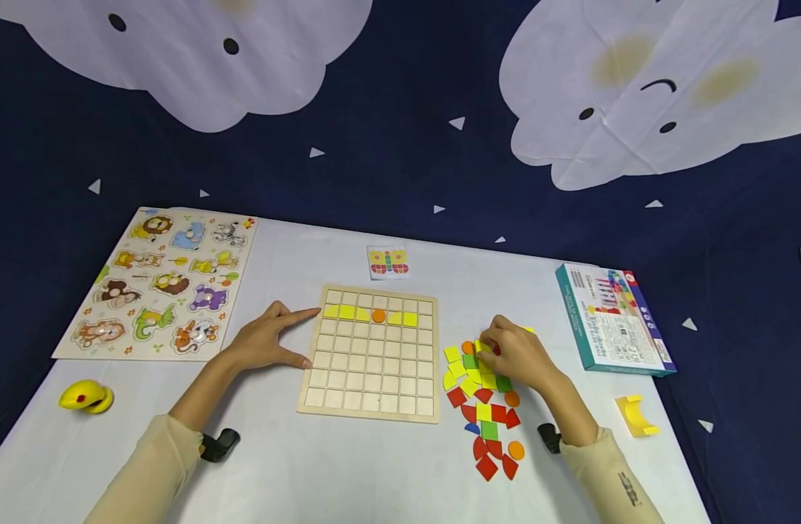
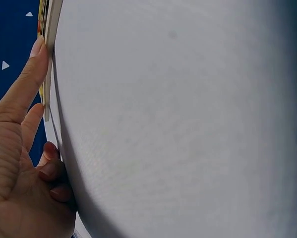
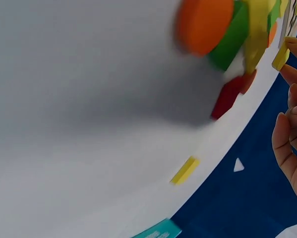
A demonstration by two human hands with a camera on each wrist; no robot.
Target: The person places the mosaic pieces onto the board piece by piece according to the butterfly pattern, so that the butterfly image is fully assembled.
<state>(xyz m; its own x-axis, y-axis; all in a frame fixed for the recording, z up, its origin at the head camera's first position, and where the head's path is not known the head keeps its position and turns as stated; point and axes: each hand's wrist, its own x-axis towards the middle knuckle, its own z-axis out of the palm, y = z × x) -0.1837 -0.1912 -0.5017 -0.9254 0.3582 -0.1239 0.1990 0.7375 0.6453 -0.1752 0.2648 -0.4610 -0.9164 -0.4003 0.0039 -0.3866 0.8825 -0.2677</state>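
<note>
In beige sleeves point(image 1: 148, 466) — pinching flat yellow tile point(image 3: 281, 56) with right hand point(image 1: 518, 354); touching gridded wooden board point(image 1: 375, 364) with spread left hand point(image 1: 261, 342).

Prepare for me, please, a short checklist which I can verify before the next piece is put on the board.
1. Right grip pinches a yellow piece: ok.
2. Full shape of that piece is visible: cannot tell, the grip partly covers it.
3. Left grip is at the left edge of the board: ok.
4. Card lies uncovered beyond the board: ok.
5. Last cell at right in the second row is free: ok.
6. Loose pieces are sorted by colour: not ok, red, yellow, green and orange lie mixed.
</note>
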